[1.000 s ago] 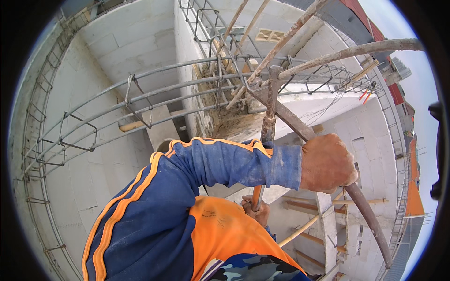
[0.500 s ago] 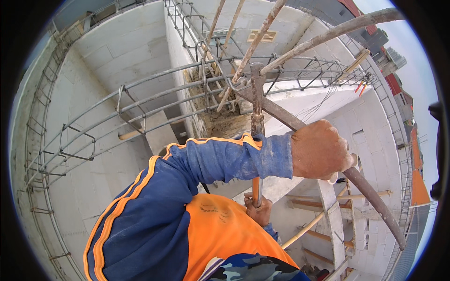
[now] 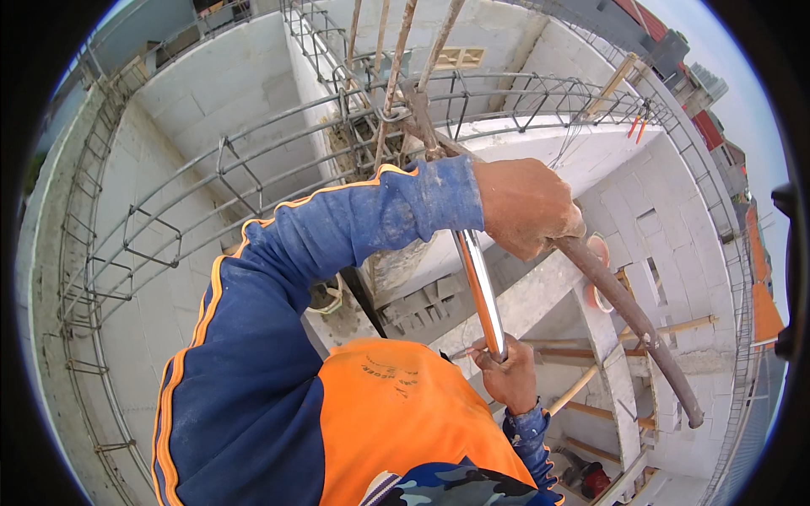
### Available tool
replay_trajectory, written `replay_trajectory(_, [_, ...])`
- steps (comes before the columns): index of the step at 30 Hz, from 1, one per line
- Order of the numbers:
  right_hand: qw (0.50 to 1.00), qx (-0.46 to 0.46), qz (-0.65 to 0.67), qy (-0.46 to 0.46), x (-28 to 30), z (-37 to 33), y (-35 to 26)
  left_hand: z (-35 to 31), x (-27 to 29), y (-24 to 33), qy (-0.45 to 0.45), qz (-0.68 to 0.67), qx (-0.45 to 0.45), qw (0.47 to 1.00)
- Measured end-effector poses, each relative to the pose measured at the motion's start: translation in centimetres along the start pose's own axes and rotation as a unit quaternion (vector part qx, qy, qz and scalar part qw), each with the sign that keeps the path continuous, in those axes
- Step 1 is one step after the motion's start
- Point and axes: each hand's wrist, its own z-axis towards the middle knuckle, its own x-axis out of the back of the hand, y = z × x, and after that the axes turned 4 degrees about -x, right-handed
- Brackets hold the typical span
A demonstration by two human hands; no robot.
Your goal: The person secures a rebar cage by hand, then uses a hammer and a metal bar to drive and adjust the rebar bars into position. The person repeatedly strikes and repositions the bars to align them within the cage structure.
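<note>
My left hand, at the end of the blue sleeve reaching across from the left, is closed round a thick rusty bar. This bar curves from the rebar junction down to the right, where its far end hangs free. Lower down, my right hand is wrapped round the bottom end of a shiny metal tube. The tube slants up behind my left forearm toward a rusty upper piece at the rebar junction. My left sleeve hides part of the tube.
A rebar cage runs along the wall tops, with several upright rusty bars at the junction. Orange-handled pincers hang on it at right. Far below are a pail, wooden props and a person in red.
My right hand has moved down and right, and the tube now tilts with more of it showing. My left hand has shifted up and left in the view with the rusty bar. The view has shifted too.
</note>
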Motion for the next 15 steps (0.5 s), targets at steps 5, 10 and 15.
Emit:
replay_trajectory(5, [0.954, -0.087, 0.182, -0.223, 1.7, 2.5, 2.3, 0.5, -3.4, 0.8, -0.167, 0.026, 0.027, 0.985])
replay_trajectory(10, [0.845, -0.119, 0.316, -0.416, 1.5, 3.6, 5.0, 1.2, -6.5, -0.1, -0.149, 0.069, 0.093, 0.982])
replay_trajectory(15, [0.980, 0.176, -0.004, -0.095, 0.0, 7.3, 8.8, 4.3, -6.2, 0.1, -0.271, -0.010, 0.144, 0.952])
